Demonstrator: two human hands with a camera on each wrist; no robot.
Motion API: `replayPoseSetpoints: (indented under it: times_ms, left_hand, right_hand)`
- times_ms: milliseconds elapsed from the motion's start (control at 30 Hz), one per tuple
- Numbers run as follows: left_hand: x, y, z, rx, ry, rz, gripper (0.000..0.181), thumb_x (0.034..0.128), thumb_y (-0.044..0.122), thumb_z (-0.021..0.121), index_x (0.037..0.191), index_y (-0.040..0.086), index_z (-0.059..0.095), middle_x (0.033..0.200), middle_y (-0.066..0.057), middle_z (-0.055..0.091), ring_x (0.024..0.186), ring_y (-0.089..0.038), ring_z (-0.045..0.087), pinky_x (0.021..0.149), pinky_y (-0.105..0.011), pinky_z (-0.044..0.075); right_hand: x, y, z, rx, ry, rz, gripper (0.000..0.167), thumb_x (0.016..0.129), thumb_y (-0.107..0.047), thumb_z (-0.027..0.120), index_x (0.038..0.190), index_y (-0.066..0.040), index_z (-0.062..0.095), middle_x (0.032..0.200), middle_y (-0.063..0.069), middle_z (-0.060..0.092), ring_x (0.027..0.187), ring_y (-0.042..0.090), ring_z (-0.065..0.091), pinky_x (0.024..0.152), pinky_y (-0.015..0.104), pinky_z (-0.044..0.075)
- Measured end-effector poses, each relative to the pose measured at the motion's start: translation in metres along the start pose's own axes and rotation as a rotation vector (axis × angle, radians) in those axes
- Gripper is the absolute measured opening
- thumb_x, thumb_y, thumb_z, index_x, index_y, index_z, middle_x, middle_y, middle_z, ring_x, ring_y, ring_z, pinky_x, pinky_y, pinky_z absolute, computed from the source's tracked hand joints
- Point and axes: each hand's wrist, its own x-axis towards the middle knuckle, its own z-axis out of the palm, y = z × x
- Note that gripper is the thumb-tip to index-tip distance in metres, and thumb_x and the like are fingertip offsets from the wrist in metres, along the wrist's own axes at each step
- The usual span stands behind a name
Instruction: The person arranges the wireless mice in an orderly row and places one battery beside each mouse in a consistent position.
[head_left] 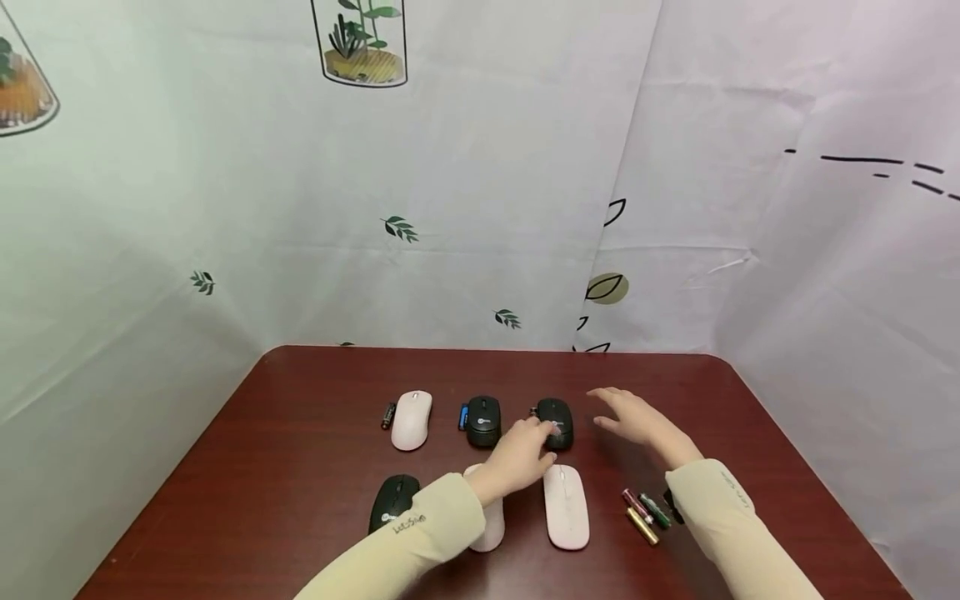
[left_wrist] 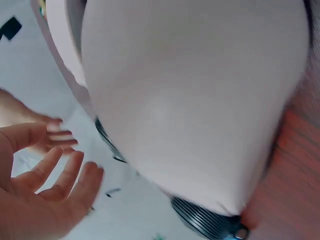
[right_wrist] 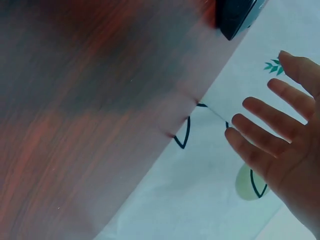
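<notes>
My left hand (head_left: pixel 519 457) hovers over the tabletop with relaxed, spread fingers. From the head view, its fingertips overlap the right black mouse (head_left: pixel 557 412); contact cannot be told. Just below that hand lies a white mouse (head_left: pixel 567 510), while another white mouse (head_left: pixel 491 531) is partly covered by the left forearm. In the left wrist view, the left hand (left_wrist: pixel 55 195) holds nothing, and a white mouse (left_wrist: pixel 190 100) looms close. To the right of the black mouse, my right hand (head_left: pixel 637 417) is raised with fingers extended; its palm side (right_wrist: pixel 290 145) is bare in the right wrist view.
Farther left are a white mouse (head_left: pixel 412 421) beside a dark battery (head_left: pixel 387 416), and a black mouse (head_left: pixel 483 422) beside a blue battery (head_left: pixel 462 417). A black mouse (head_left: pixel 393 500) sits near the left sleeve. Batteries (head_left: pixel 641 527) lie by the right sleeve. Patterned cloth surrounds the dark-red table (head_left: pixel 247 500).
</notes>
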Motion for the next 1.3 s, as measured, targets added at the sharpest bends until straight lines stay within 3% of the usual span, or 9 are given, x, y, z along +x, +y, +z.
replayPoseSetpoints:
  times_ms: [133, 233, 367, 533, 700, 800, 1000, 1200, 1300]
  left_hand:
    - [-0.005, 0.02, 0.008, 0.205, 0.027, 0.085, 0.025, 0.0838, 0.024, 0.068, 0.108, 0.018, 0.067, 0.1, 0.0, 0.063, 0.09, -0.018, 0.058, 0.07, -0.027, 0.048]
    - [-0.01, 0.035, 0.013, 0.295, 0.063, 0.158, 0.023, 0.0827, 0.028, 0.069, 0.105, 0.021, 0.067, 0.097, 0.003, 0.062, 0.086, -0.015, 0.057, 0.067, -0.024, 0.045]
    - [-0.02, 0.05, 0.02, 0.356, 0.094, 0.266, 0.022, 0.0816, 0.032, 0.069, 0.102, 0.024, 0.067, 0.094, 0.006, 0.06, 0.083, -0.011, 0.055, 0.065, -0.021, 0.042]
    - [-0.027, 0.06, 0.029, 0.407, 0.052, 0.444, 0.022, 0.0837, 0.037, 0.067, 0.103, 0.027, 0.066, 0.095, 0.01, 0.059, 0.086, -0.006, 0.054, 0.067, -0.016, 0.041]
    - [-0.027, 0.071, 0.041, 0.498, 0.047, 0.565, 0.021, 0.0853, 0.042, 0.064, 0.104, 0.031, 0.065, 0.107, 0.012, 0.059, 0.104, -0.007, 0.051, 0.08, -0.019, 0.041]
    - [-0.023, 0.08, 0.046, 0.547, 0.059, 0.586, 0.02, 0.0853, 0.043, 0.063, 0.103, 0.034, 0.065, 0.111, 0.014, 0.057, 0.109, -0.007, 0.047, 0.084, -0.021, 0.038]
    - [-0.016, 0.092, 0.05, 0.59, 0.011, 0.583, 0.016, 0.0861, 0.04, 0.063, 0.102, 0.037, 0.064, 0.105, 0.018, 0.059, 0.094, -0.003, 0.05, 0.07, -0.018, 0.034]
    - [-0.012, 0.094, 0.06, 0.551, -0.086, 0.562, 0.017, 0.0868, 0.036, 0.064, 0.103, 0.034, 0.065, 0.104, 0.015, 0.061, 0.093, -0.002, 0.054, 0.064, -0.015, 0.04]
    - [-0.015, 0.093, 0.065, 0.537, -0.088, 0.543, 0.018, 0.0858, 0.036, 0.065, 0.104, 0.034, 0.064, 0.104, 0.014, 0.061, 0.093, -0.002, 0.053, 0.06, -0.014, 0.04]
  right_hand:
    - [-0.006, 0.005, -0.001, -0.002, 0.047, -0.004, 0.038, 0.088, -0.01, 0.062, 0.122, 0.005, 0.055, 0.122, 0.023, 0.058, 0.114, 0.041, 0.054, 0.092, 0.054, 0.043]
    - [-0.009, 0.009, 0.0, -0.008, 0.089, -0.022, 0.034, 0.088, -0.009, 0.062, 0.118, 0.006, 0.058, 0.117, 0.023, 0.061, 0.11, 0.04, 0.056, 0.091, 0.053, 0.045]
    - [-0.016, 0.018, 0.004, 0.002, 0.134, -0.033, 0.029, 0.087, -0.006, 0.062, 0.113, 0.006, 0.061, 0.111, 0.021, 0.063, 0.105, 0.038, 0.059, 0.087, 0.052, 0.047]
    - [-0.028, 0.033, 0.01, 0.023, 0.234, -0.094, 0.025, 0.087, -0.006, 0.062, 0.108, 0.005, 0.062, 0.104, 0.02, 0.064, 0.097, 0.036, 0.061, 0.078, 0.048, 0.049]
    - [-0.038, 0.041, 0.009, 0.035, 0.254, -0.081, 0.026, 0.086, -0.006, 0.063, 0.109, 0.006, 0.061, 0.105, 0.021, 0.064, 0.097, 0.038, 0.061, 0.077, 0.049, 0.049]
    - [-0.043, 0.04, 0.004, 0.033, 0.213, -0.012, 0.027, 0.085, -0.003, 0.063, 0.111, 0.007, 0.061, 0.108, 0.023, 0.063, 0.101, 0.041, 0.06, 0.08, 0.053, 0.048]
    - [-0.045, 0.043, -0.005, 0.026, 0.177, 0.027, 0.028, 0.088, -0.006, 0.062, 0.114, 0.006, 0.06, 0.112, 0.022, 0.063, 0.104, 0.04, 0.059, 0.083, 0.052, 0.048]
    - [-0.05, 0.054, -0.005, 0.009, 0.173, 0.038, 0.027, 0.086, -0.004, 0.063, 0.111, 0.007, 0.061, 0.108, 0.022, 0.064, 0.102, 0.04, 0.06, 0.083, 0.052, 0.048]
    - [-0.053, 0.059, -0.002, 0.004, 0.148, 0.035, 0.026, 0.085, -0.004, 0.064, 0.108, 0.007, 0.062, 0.104, 0.021, 0.065, 0.098, 0.039, 0.061, 0.081, 0.051, 0.048]
